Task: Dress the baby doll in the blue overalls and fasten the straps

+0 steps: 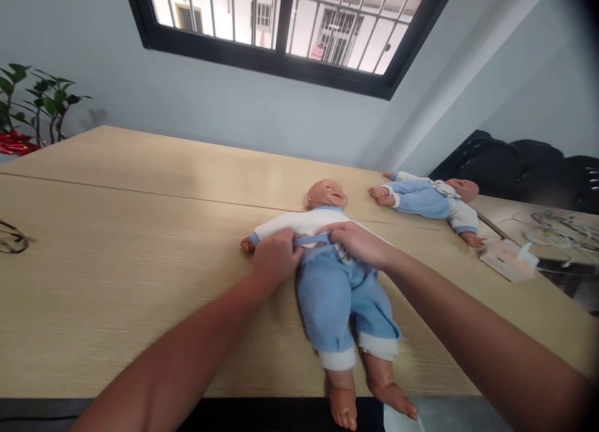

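A baby doll point(327, 198) in a white top and blue fleece trousers point(339, 301) lies on its back on the wooden table point(116, 263), feet over the near edge. My left hand point(276, 257) is closed on the blue waistband at the doll's left side. My right hand point(358, 241) pinches the same waistband strip point(312, 238) at the doll's middle. The band is stretched between both hands.
A second dressed doll point(428, 200) lies further right on the table. A white tissue pack point(508, 258) and cables point(556, 229) sit at the right. A potted plant point(37, 104) stands far left. Black chairs point(528, 166) line the right wall.
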Tool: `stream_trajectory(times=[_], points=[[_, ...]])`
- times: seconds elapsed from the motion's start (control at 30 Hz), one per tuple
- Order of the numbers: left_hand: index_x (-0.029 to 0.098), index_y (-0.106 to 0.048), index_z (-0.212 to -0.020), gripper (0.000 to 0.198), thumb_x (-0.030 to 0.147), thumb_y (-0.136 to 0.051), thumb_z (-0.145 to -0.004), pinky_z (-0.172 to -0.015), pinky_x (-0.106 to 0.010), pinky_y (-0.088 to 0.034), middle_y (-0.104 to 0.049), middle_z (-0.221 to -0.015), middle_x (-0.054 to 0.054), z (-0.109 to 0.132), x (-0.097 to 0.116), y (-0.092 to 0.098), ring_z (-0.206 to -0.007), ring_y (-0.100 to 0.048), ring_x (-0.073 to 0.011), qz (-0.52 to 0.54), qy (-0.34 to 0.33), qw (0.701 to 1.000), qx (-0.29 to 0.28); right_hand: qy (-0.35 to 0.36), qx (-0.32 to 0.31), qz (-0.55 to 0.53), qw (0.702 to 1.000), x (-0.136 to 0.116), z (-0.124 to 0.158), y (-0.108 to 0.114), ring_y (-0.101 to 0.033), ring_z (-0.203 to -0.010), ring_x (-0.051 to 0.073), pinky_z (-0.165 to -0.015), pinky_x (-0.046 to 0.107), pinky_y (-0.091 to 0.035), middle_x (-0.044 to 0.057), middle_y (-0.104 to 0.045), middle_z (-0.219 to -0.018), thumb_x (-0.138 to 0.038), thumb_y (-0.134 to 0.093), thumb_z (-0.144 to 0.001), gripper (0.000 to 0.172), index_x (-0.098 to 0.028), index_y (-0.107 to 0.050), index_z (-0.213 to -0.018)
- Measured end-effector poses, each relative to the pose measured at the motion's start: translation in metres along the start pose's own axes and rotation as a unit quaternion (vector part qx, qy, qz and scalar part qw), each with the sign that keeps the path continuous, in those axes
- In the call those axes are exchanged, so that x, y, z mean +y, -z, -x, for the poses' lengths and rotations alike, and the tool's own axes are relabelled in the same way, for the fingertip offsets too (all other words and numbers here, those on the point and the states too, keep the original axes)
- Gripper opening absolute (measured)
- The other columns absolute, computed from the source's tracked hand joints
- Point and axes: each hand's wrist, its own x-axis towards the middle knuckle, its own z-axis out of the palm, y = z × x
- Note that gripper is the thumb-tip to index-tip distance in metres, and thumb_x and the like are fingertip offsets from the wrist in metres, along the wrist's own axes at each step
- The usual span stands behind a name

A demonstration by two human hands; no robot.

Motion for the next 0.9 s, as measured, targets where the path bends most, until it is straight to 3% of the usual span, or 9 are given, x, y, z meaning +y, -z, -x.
stream_trajectory(times=[0.13,0.33,0.5,0.6,0.7,0.8,0.9], points=[[0.023,-0.062,-0.098,0.015,0.036,-0.061,-0.093,-0.065,-0.033,-0.043,-0.074,-0.092,-0.006,0.000,-0.002,-0.005,-0.080,-0.070,-0.0270,-0.012,0.021,0.999,-0.032,0.004,-0.003,-0.007,1.000,0.005,-0.002,0.002,-0.067,-0.099,0.026,-0.092,0.033,-0.049,0.003,-0.077,-0.103,-0.019,-0.044,-0.081,0.037,-0.020,-0.076,-0.098],[0.022,-0.058,-0.101,0.009,0.022,-0.058,-0.092,-0.067,-0.033,-0.045,-0.068,-0.105,-0.006,-0.003,-0.001,-0.005,-0.082,-0.066,-0.0242,-0.007,0.011,1.000,-0.006,0.015,-0.036,-0.010,0.999,0.024,-0.006,0.010,-0.065,-0.087,0.025,-0.079,0.034,-0.050,0.002,-0.073,-0.086,-0.024,-0.046,-0.085,0.029,-0.021,-0.075,-0.085],[0.023,-0.050,-0.092,0.009,0.015,-0.054,-0.090,-0.075,-0.033,-0.048,-0.064,-0.098,-0.003,-0.005,-0.006,-0.017,-0.086,-0.062,-0.0211,0.097,-0.013,0.995,-0.003,0.007,-0.066,0.010,0.998,0.044,-0.015,0.026,-0.063,-0.079,0.025,-0.068,0.034,-0.050,0.002,-0.070,-0.077,-0.035,-0.055,-0.087,0.023,-0.023,-0.075,-0.082],[0.024,-0.046,-0.089,0.011,0.015,-0.053,-0.090,-0.076,-0.031,-0.049,-0.063,-0.092,0.000,-0.005,-0.010,-0.022,-0.082,-0.061,-0.0176,0.174,-0.002,0.985,0.021,0.026,-0.112,0.027,0.993,0.044,-0.019,0.037,-0.063,-0.078,0.025,-0.067,0.034,-0.051,0.002,-0.069,-0.075,-0.045,-0.058,-0.090,0.028,-0.024,-0.074,-0.081],[0.024,-0.048,-0.093,0.010,0.018,-0.056,-0.090,-0.070,-0.031,-0.047,-0.064,-0.090,0.001,-0.005,-0.009,-0.021,-0.077,-0.061,-0.0172,0.140,0.024,0.989,0.044,0.053,-0.148,0.073,0.985,0.033,-0.030,0.041,-0.064,-0.078,0.024,-0.067,0.034,-0.051,0.002,-0.068,-0.074,-0.054,-0.055,-0.095,0.038,-0.024,-0.072,-0.079],[0.024,-0.051,-0.097,0.015,0.017,-0.059,-0.086,-0.066,-0.031,-0.045,-0.067,-0.093,0.000,-0.004,-0.005,-0.014,-0.079,-0.063,-0.0193,0.056,0.029,0.997,0.045,0.130,-0.087,0.171,0.973,0.016,-0.060,0.031,-0.065,-0.086,0.025,-0.075,0.034,-0.050,0.003,-0.066,-0.075,-0.050,-0.050,-0.101,0.041,-0.023,-0.069,-0.077],[0.024,-0.052,-0.098,0.019,0.017,-0.061,-0.083,-0.063,-0.030,-0.043,-0.068,-0.095,-0.002,-0.003,-0.002,-0.008,-0.079,-0.064,-0.0204,0.001,0.015,0.999,0.048,0.246,-0.011,0.234,0.941,0.000,-0.102,0.011,-0.065,-0.100,0.025,-0.083,0.034,-0.048,0.003,-0.069,-0.090,-0.037,-0.060,-0.097,0.019,-0.021,-0.071,-0.096]])
